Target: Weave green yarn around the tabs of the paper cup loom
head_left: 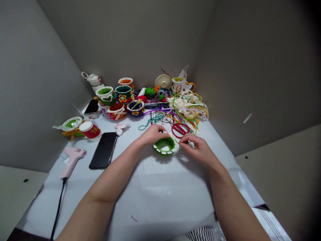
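Note:
A small white cup wrapped in green pipe cleaner (pixel 165 147) stands on the white table (pixel 150 190) in front of me. My left hand (pixel 152 134) rests on its far left rim, fingers curled on the rim. My right hand (pixel 194 145) is just right of the cup, fingers pinched on a thin green pipe cleaner strand (pixel 178 142) that leads to the cup.
Red scissors (pixel 180 130) lie just behind the cup. A heap of coloured pipe cleaners (pixel 187 107) and several finished woven cups (pixel 123 93) fill the back. A black phone (pixel 104 149), a pink glue gun (pixel 71 160) and a red-and-white cup (pixel 90 130) lie at the left.

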A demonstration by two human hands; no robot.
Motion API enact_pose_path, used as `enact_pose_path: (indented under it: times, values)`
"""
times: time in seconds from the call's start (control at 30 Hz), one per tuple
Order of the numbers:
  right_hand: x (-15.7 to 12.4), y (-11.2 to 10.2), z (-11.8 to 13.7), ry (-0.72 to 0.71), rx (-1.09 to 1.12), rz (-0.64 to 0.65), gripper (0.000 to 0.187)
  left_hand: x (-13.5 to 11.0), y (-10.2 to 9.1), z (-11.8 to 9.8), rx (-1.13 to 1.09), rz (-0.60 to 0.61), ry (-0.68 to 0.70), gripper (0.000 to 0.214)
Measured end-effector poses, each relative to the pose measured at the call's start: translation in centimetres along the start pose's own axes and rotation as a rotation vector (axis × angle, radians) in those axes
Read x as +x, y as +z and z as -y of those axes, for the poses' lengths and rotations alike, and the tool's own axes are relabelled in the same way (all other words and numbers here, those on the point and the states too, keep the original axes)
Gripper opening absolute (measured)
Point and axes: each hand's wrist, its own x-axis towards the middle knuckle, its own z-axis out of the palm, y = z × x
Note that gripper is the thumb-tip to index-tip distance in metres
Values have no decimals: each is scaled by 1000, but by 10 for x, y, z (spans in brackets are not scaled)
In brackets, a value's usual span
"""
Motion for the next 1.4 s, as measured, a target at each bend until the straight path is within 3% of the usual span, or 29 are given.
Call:
enact_pose_path:
  times: [0.3,0.53,0.7,0.83,1.07,1.4]
  values:
    - [1,5,-6,54,-33,141,12,0,-2,1,-19,28,-23,31]
    - [2,13,-10,53,-49,74,12,-3,-16,2,44,253,59,23]
    - [3,16,-11,47,-40,70,13,-5,-7,-8,3,217,128,35]
    - [3,16,-10,60,-49,78,13,-3,3,-5,6,187,105,34]
    - [3,7,-4,118,-10,1,12,0,0,-1,-58,58,31,28]
    - [1,6,0,0,-18,-42,12,2,0,2,-67,52,10,29]
